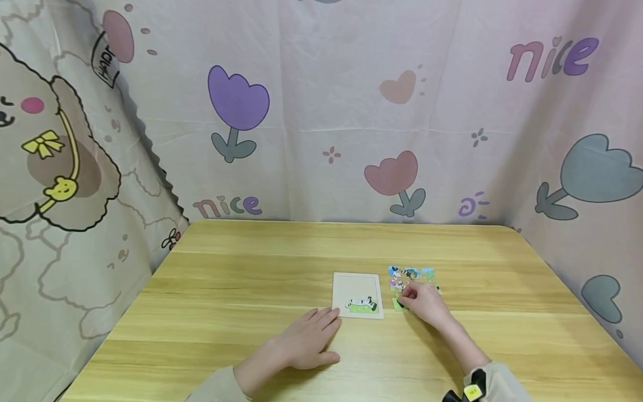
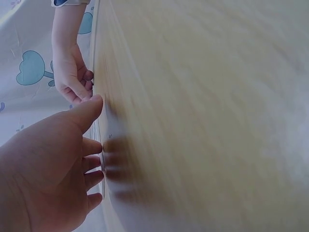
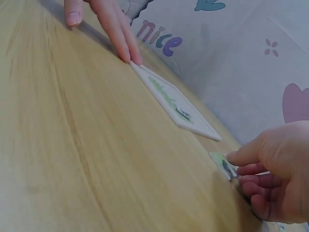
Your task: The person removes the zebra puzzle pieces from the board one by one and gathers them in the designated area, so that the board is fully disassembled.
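Note:
A white square puzzle tray [image 1: 355, 287] lies on the table, with a black-and-white dog piece on green [image 1: 361, 305] set along its lower side. My left hand [image 1: 308, 340] rests with fingers extended, fingertips at the tray's lower left corner; the thumb points away from it. To the right of the tray, my right hand [image 1: 424, 301] pinches a green and black puzzle piece [image 3: 222, 164] between thumb and curled fingers, low at the tabletop. Several colourful puzzle pieces [image 1: 412, 273] lie together just beyond that hand, which hides part of them.
The wooden table [image 1: 251, 279] extends around both hands, its far edge close to a printed curtain [image 1: 321, 111]. More curtain hangs at the left and right sides. A black wrist strap with a yellow tag [image 1: 472, 392] sits at the right sleeve.

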Tool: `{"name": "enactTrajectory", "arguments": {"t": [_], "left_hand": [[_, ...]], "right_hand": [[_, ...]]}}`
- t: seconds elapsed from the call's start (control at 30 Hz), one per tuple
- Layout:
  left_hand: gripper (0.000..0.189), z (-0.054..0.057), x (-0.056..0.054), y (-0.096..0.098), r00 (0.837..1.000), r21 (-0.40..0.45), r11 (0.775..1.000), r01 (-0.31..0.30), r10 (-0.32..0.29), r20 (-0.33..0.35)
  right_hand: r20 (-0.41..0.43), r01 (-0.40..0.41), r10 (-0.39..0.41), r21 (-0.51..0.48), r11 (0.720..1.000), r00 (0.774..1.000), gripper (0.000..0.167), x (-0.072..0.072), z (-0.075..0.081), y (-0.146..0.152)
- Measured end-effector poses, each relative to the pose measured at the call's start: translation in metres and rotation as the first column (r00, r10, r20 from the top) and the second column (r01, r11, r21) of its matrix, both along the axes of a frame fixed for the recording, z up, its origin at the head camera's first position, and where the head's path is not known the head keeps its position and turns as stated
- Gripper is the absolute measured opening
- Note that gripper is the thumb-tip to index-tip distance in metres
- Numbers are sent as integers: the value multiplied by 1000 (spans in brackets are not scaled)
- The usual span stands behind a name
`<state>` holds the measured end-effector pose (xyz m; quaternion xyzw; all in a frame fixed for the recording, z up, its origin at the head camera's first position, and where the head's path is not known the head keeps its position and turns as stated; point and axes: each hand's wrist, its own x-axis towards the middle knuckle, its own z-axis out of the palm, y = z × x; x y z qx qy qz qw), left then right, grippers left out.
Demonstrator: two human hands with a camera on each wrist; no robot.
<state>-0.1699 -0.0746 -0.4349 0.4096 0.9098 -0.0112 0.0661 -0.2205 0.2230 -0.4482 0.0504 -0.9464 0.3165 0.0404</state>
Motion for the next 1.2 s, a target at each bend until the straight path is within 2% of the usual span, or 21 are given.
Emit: {"name": "enactTrajectory", "arguments": {"t": [0.17, 0.37, 0.53, 0.73, 0.87, 0.97, 1.2], "left_hand": [[72, 1, 0, 0, 1000, -3, 1000, 1, -1, -5], [72, 1, 1, 1, 1000, 0, 1000, 2, -2, -11], [72, 1, 0, 2, 1000, -7, 1000, 5, -5, -18], [73, -1, -2, 2, 1000, -10, 1000, 0, 0, -11], [73, 0, -2, 2, 1000, -7, 1000, -7, 7, 1], [73, 1, -1, 2, 1000, -12, 1000, -6, 6, 2], [72, 2, -1, 2, 1000, -11, 1000, 0, 0, -2]], "right_hand": [[-20, -8, 8, -21, 1000, 1000, 9, -2, 3, -4], [-3, -61, 61, -123, 991, 998, 9, -6, 5, -22], [23, -126, 134, -219, 968, 991, 11, -9, 9, -41], [38, -215, 233, -268, 939, 972, 15, -10, 10, -59], [46, -268, 288, -253, 930, 956, 16, -9, 7, -66], [41, -295, 308, -194, 936, 950, 18, -7, 4, -69], [-18, -305, 304, -75, 949, 952, 18, -6, 2, -73]]}}
